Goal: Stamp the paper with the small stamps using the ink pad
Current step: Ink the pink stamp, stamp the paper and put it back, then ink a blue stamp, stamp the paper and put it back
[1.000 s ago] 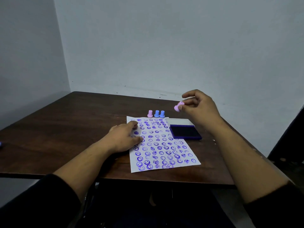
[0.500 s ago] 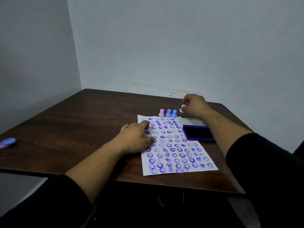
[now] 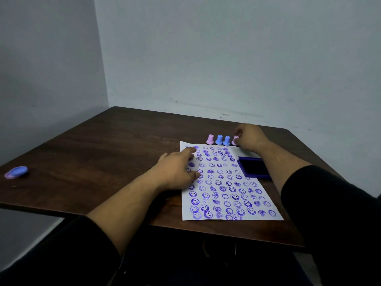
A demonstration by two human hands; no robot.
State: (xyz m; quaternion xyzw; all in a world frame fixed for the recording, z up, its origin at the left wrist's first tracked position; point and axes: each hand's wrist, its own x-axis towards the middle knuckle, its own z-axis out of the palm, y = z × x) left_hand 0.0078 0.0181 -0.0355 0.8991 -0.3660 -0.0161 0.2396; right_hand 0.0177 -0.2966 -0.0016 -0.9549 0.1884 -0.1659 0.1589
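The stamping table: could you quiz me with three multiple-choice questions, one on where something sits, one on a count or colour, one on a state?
1. Where is the ink pad?
A. right of the paper
B. left of the paper
C. on the floor

2. How many small stamps stand beyond the paper's far edge, counting the one being held?
A. two
B. four
C. six

3. The ink pad is:
A. open
B. lidded
C. upside down

Answers: 1 A, it lies against the paper's right edge. 2 B, pink, blue, blue, and pink in the right hand. 3 A, its dark inked face shows.
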